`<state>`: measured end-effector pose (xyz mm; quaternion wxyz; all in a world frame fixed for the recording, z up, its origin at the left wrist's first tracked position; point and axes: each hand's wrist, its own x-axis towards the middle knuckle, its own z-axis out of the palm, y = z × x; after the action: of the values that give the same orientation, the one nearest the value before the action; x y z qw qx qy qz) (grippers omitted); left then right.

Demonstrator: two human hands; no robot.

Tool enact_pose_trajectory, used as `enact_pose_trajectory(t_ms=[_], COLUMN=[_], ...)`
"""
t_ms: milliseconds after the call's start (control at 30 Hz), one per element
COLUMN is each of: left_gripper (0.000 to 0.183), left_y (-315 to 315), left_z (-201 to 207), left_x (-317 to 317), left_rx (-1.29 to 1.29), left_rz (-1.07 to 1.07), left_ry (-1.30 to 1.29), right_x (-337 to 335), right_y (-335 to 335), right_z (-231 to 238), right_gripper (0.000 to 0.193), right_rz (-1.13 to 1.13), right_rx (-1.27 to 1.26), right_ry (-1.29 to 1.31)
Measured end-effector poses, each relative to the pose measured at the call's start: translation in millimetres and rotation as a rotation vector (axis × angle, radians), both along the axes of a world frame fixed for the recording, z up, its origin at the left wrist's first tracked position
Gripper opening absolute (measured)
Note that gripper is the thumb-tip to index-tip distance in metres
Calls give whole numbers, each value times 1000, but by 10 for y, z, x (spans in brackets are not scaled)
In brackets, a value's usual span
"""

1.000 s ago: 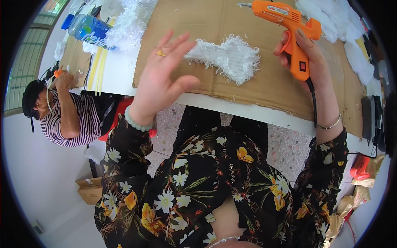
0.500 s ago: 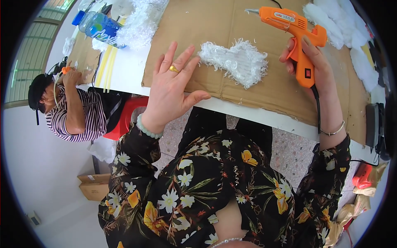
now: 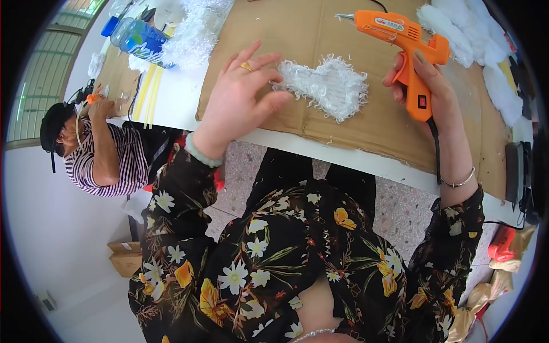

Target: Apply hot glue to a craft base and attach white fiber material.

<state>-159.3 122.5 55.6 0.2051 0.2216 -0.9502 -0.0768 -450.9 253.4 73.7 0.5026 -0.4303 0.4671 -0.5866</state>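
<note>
An orange hot glue gun (image 3: 414,74) is gripped by its handle in my right hand (image 3: 437,86), with the fingers around the trigger area. Its nozzle points left, above the cardboard, and a black cord hangs from the handle. A white shaggy fabric piece (image 3: 331,88) lies flat on the brown cardboard (image 3: 286,28), left of the glue gun. My left hand (image 3: 243,97) hovers at the left end of that piece, fingers apart and slightly bent, holding nothing that shows. Whether its fingertips touch the fabric I cannot tell.
White fluffy material (image 3: 197,34) and a blue-capped bottle (image 3: 137,40) stand to the left, near pale yellow glue sticks (image 3: 147,94). White stuffing (image 3: 474,40) lies at the right. A co-worker in a striped shirt (image 3: 106,157) sits at the far left.
My left hand has turned and its fingers have bent more, with the thumb rising toward the fabric piece. The glue gun in my right hand has shifted slightly left.
</note>
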Motion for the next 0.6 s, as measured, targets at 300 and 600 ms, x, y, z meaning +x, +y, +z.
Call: enact_pose_trajectory(t_ms=[300,600], left_gripper=[46,51], left_y=[65,-19], left_z=[-29,-35], left_x=[93,8], left_rx=[40,129], left_rz=[-4,-10], left_ry=[125,202], right_x=[17,-24], right_y=[8,1], right_z=[17,-7], right_gripper=[35,34], right_rz=[5,-10], right_rx=[-7,-33], right_ry=[11,-27])
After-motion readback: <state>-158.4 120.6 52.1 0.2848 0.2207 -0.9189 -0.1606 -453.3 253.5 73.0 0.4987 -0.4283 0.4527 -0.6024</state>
